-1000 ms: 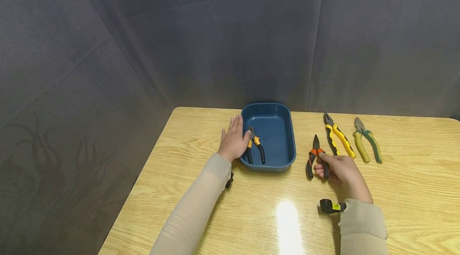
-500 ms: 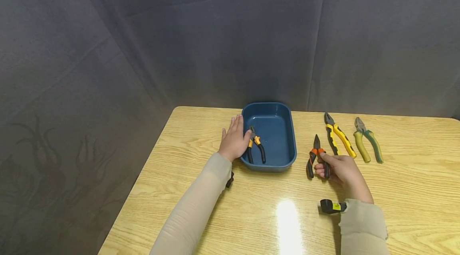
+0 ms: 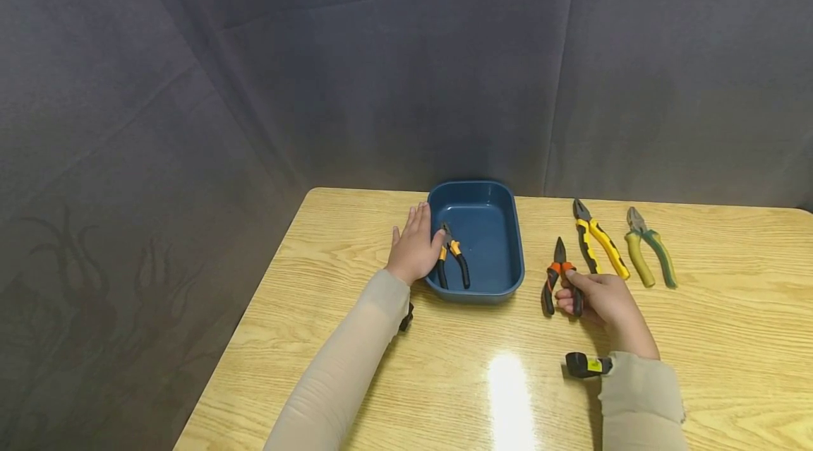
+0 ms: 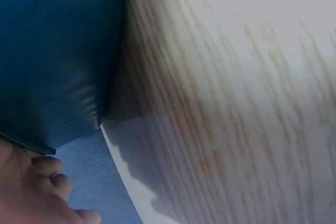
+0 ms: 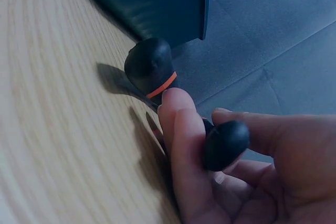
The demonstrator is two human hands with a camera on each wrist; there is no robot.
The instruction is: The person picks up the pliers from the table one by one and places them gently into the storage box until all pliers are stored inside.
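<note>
My right hand [image 3: 606, 301] pinches the right handle of the orange-and-black needle-nose pliers [image 3: 551, 289] between thumb and fingers. Their handles are spread and the dark jaws point away from me. In the right wrist view, the pliers' black handle end [image 5: 149, 66] appears close over the wood, with a shadow beside it. My left hand [image 3: 414, 248] rests along the left rim of the blue tray [image 3: 495, 239], fingers straight and thumb over the edge. Inside the tray, combination pliers [image 3: 459, 260] with yellow-and-black handles lie at the left, partly hidden by that thumb.
Right of the tray, yellow-and-black combination pliers [image 3: 606, 246] and green-handled pliers [image 3: 660, 253] lie on the wooden table [image 3: 444, 380]. A dark grey cloth [image 3: 406, 84] hangs behind the table's back edge. Each wrist carries a small black camera [image 3: 578, 365].
</note>
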